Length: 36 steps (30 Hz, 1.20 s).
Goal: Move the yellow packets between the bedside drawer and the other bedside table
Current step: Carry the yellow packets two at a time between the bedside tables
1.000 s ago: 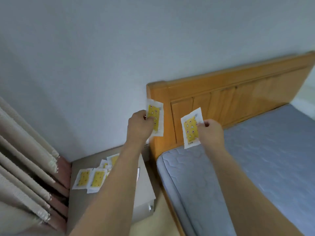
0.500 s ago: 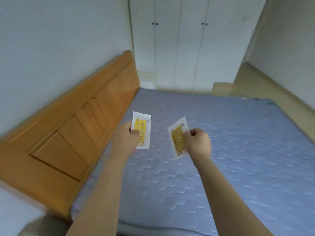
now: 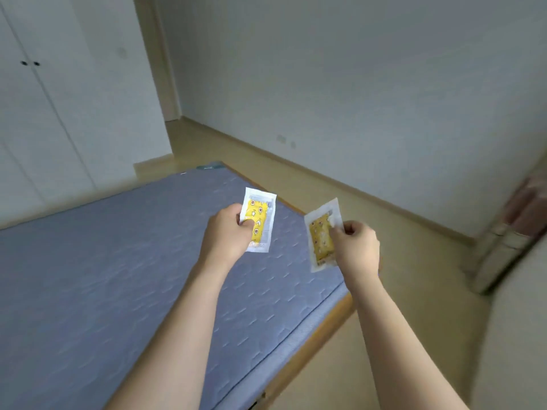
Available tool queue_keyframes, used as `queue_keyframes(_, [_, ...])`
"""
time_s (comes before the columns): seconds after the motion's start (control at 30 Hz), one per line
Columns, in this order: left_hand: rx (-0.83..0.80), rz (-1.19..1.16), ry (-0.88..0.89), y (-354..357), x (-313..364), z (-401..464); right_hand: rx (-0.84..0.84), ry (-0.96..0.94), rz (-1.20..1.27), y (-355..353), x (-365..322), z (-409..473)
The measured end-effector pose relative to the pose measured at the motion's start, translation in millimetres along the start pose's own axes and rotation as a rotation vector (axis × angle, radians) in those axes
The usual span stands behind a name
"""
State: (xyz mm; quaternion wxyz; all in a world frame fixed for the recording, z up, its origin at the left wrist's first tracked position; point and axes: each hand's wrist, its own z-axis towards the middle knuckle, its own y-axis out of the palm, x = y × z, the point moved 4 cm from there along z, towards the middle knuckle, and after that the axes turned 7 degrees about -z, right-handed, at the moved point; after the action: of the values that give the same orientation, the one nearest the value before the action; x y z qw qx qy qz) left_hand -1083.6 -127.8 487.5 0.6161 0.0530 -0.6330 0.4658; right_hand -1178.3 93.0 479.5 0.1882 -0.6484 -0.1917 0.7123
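Your left hand [image 3: 226, 232] pinches one yellow packet [image 3: 260, 220], right hand [image 3: 356, 248] pinches another packet [image 3: 321, 236], both above the mattress [image 3: 103, 276] near corner.

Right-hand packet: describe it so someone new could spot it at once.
Find the blue mattress, then its corner by the floor. Above that corner the right hand pinches a yellow packet. Unlike the left hand's packet, it tilts and looks duller.

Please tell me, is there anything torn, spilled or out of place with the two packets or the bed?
Nothing stands out. The left hand holds one yellow packet and the right hand holds the other packet; both look whole. The blue mattress lies flat on the bed frame, with no sheet.
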Motion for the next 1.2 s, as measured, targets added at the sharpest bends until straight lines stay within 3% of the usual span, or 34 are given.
queue_keyframes(0.2, [-0.252, -0.079, 0.150, 195.8, 117.6, 29.8, 0.236, 0.167, 0.018, -133.0, 92.5, 106.5])
queue_keyframes(0.37, [-0.372, -0.095, 0.192, 309.4, 156.0, 77.6, 0.321, 0.257, 0.000, -167.5, 145.9, 195.3])
queue_keyframes(0.57, [-0.410, -0.120, 0.218, 428.9, 189.9, 190.7, 0.370, 0.261, -0.029, -170.4, 173.3, 351.9])
queue_keyframes(0.77, [-0.471, -0.168, 0.226, 537.9, 263.9, 307.9, 0.419, 0.247, -0.043, -199.4, 169.4, 515.1])
queue_keyframes(0.97, [-0.541, -0.187, 0.237, 671.0, 322.1, 387.5, 0.476, 0.277, -0.028, -232.1, 210.7, 654.6])
queue_keyframes(1.2, [-0.471, -0.180, 0.226, 813.9, 379.6, 507.0, 0.430, 0.230, -0.003, -257.3, 250.8, 854.4])
